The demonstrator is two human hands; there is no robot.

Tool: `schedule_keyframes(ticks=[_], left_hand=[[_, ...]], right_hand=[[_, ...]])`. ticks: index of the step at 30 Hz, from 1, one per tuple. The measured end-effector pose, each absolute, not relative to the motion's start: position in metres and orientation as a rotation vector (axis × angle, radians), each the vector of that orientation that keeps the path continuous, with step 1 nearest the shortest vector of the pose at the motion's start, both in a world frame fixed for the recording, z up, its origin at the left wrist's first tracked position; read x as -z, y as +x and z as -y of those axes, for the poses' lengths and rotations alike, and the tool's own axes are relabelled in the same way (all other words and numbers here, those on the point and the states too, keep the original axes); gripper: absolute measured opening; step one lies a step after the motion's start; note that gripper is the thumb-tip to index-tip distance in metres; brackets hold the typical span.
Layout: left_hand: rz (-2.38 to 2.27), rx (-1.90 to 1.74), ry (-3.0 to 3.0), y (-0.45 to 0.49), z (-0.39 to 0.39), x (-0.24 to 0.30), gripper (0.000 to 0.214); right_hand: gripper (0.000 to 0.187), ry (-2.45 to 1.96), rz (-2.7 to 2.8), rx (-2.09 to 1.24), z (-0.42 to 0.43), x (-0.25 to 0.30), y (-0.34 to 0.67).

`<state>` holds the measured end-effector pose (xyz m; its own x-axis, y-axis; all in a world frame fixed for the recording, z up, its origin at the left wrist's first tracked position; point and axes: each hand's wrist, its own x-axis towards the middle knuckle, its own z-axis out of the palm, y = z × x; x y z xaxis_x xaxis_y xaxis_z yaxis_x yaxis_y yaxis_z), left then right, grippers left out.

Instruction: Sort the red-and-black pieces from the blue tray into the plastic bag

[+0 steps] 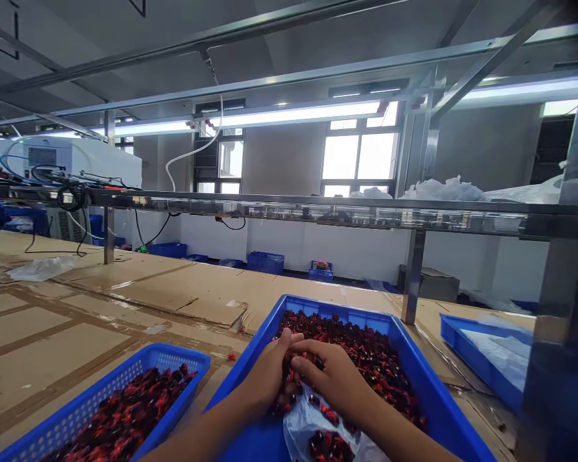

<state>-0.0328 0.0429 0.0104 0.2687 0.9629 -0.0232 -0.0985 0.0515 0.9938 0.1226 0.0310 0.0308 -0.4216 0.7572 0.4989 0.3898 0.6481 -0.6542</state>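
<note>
A large blue tray (pixel 443 391) in front of me holds a heap of small, glossy red-and-black pieces (pixel 361 346); their exact kind is too small to tell. Over its near-middle part my left hand (pixel 272 366) and my right hand (pixel 332 375) are close together, fingers curled inward and nearly touching. Whatever they pinch between them is mostly hidden by the fingers. Below the hands lies a crumpled clear plastic bag (pixel 296 433) with more red-and-black pieces on or in it. To the left stands a blue perforated basket (pixel 173 351) of similar pieces.
Taped cardboard (pixel 173 282) covers the table. One stray red piece (pixel 232 357) lies between basket and tray. At right, a metal post (pixel 553 321) stands near another blue tray (pixel 486 378) with plastic bags. A metal shelf (pixel 279 208) crosses above the table, carrying a white machine (pixel 91 160).
</note>
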Motion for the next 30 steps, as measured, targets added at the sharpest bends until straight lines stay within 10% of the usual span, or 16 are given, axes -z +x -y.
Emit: schedule_keyframes(ticks=[12,30], left_hand=[[-0.936,-0.997,1.33,-0.029,-0.042,-0.011,0.071],[-0.824,-1.015,1.096,-0.038,-0.047,-0.016,0.048]], right_hand=[[0.004,-1.046,2.01,-0.456,-0.031,-0.029,0.121],[0.027,-1.182,2.014,-0.023,-0.03,-0.033,0.128]])
